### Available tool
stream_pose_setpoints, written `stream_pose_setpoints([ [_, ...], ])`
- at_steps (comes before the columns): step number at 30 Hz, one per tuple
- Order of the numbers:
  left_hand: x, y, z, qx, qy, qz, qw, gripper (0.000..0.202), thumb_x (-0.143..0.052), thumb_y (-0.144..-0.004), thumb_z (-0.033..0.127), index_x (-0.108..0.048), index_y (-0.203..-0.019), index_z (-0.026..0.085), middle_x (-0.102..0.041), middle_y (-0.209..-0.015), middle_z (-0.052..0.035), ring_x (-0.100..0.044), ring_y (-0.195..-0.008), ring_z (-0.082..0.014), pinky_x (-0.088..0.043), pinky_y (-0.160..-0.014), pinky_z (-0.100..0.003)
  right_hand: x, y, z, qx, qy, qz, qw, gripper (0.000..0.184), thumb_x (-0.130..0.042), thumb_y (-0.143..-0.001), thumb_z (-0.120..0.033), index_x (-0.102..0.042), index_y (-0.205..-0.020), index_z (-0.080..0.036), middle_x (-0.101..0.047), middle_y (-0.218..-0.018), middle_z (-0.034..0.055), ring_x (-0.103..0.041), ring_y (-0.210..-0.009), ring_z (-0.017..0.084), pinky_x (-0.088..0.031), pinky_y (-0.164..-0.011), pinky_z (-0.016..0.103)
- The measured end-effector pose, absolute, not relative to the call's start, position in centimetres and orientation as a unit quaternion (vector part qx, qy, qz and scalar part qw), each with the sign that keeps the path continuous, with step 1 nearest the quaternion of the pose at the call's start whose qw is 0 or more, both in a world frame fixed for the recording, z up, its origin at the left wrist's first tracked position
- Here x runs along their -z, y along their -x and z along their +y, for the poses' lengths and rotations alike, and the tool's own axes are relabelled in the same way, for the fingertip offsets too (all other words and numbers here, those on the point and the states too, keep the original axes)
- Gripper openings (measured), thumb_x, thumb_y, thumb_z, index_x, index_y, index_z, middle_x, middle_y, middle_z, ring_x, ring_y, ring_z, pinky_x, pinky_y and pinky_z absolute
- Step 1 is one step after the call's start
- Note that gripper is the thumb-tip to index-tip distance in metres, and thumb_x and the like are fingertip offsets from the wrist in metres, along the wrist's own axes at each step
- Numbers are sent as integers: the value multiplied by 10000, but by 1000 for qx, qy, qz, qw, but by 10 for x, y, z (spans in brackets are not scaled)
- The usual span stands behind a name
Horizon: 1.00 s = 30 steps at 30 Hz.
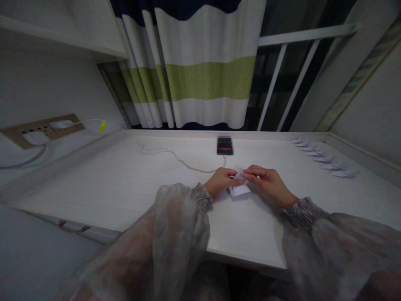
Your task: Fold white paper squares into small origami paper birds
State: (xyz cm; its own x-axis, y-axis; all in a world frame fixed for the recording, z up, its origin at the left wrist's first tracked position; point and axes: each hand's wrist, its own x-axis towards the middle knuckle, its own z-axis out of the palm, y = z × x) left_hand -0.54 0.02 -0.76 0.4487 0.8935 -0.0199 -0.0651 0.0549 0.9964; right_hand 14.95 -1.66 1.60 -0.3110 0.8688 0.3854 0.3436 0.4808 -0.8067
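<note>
Paper, white, folded: one piece [239, 190], with creased flaps and a pointed upper end; held between the two hands over the middle of the surface. Contact of its lower edge with the surface cannot be told. Clock positions below are read from this piece, 12 toward the window.

Left hand [219, 182]: at 9 o'clock, closed on the folded piece, thumb laid across its face, other fingers partly hidden. One ring [229, 171] on a finger.

Right hand [268, 184]: at 3 o'clock, thumb and fingertips brought together in a pinch at the pointed upper end.

Sleeves: two, grey, sheer, with gathered cuffs; left sleeve [183, 225] at 8 o'clock, right sleeve [344, 246] at 4 o'clock.

Surface [244, 234]: white, with a raised edge along the window side.

Flat sheet [178, 177]: white, lying at about 9 o'clock, just beyond the left cuff.

Row of folded paper pieces [324, 160]: several, white, pointed, set close together in a slanting line at 2 o'clock, well apart from the hands; fine detail blurred.

Device [224, 145]: dark, its face pixelated, lying at 11 o'clock; white cable [179, 159] leading from its near end, curving away toward 10 o'clock.

Socket panel [67, 125]: tan, wall-mounted, at 10 o'clock, two white plugs fitted; yellow tag [102, 126] on a lead.

Curtain [209, 79]: white, green and navy bands, at 12 o'clock; white window bars [273, 88] at 1 o'clock.
</note>
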Motion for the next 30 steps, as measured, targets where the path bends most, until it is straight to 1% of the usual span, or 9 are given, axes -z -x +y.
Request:
stream_pose_setpoints([
  [4, 5, 6, -2, -365, -573, 370, 633, 283, -718, -461, 294, -615, -638, 98, -549, -523, 25, -458, -472, -60, -348, -507, -199, -14, -152, -16, -346, 399, -749, 400, 267, -552, -716, -403, -641, -640, -164, -545, -669, 19, -490, -636, 134, -380, -598, 276],
  [7, 4, 7, -2, -358, -589, 375, 620, 255, -702, -484, 286, -613, -635, 101, -542, -523, 30, -440, -465, -54, -323, -486, -191, -14, -151, -17, -314, 410, -759, 398, 251, -546, -729, -376, -634, -625, -165, -539, -655, 16, -484, -629, 129, -373, -596, 271],
  [11, 2, 6, -3, -356, -604, 374, 607, 242, -694, -490, 277, -615, -639, 104, -538, -537, 34, -437, -483, -54, -321, -494, -188, -15, -149, -19, -264, 416, -764, 417, 230, -531, -744, -326, -615, -596, -171, -519, -610, 2, -473, -596, 118, -370, -583, 261],
  [16, 4, 5, -3, -338, -607, 380, 611, 246, -689, -495, 296, -605, -625, 105, -522, -533, 33, -437, -487, -64, -330, -497, -197, -16, -148, -21, -256, 407, -757, 443, 205, -535, -741, -307, -626, -610, -179, -531, -613, 6, -484, -606, 124, -379, -586, 262],
  [22, 7, 6, -1, -331, -611, 365, 619, 227, -684, -499, 278, -593, -606, 101, -500, -521, 41, -421, -482, -58, -324, -501, -200, -18, -152, -20, -303, 370, -768, 426, 174, -538, -750, -295, -679, -733, -195, -587, -725, 31, -524, -702, 147, -392, -648, 288],
  [25, 6, 7, -2, -314, -618, 360, 625, 217, -680, -503, 275, -589, -597, 102, -500, -518, 42, -419, -477, -56, -315, -497, -198, -18, -153, -20, -325, 366, -757, 433, 167, -553, -742, -301, -686, -776, -206, -583, -728, 24, -525, -708, 144, -397, -660, 290],
  [27, 5, 7, -3, -302, -629, 356, 622, 211, -676, -507, 270, -595, -603, 101, -502, -520, 42, -419, -480, -55, -313, -499, -196, -18, -153, -20, -347, 360, -750, 434, 166, -561, -736, -310, -686, -773, -208, -581, -725, 19, -526, -710, 141, -403, -670, 290],
  [30, 4, 8, -4, -289, -648, 350, 612, 212, -670, -512, 267, -607, -627, 100, -502, -521, 43, -420, -489, -57, -320, -507, -196, -18, -152, -19, -375, 355, -742, 428, 173, -564, -731, -329, -674, -711, -197, -576, -712, 14, -523, -698, 136, -408, -662, 284],
])
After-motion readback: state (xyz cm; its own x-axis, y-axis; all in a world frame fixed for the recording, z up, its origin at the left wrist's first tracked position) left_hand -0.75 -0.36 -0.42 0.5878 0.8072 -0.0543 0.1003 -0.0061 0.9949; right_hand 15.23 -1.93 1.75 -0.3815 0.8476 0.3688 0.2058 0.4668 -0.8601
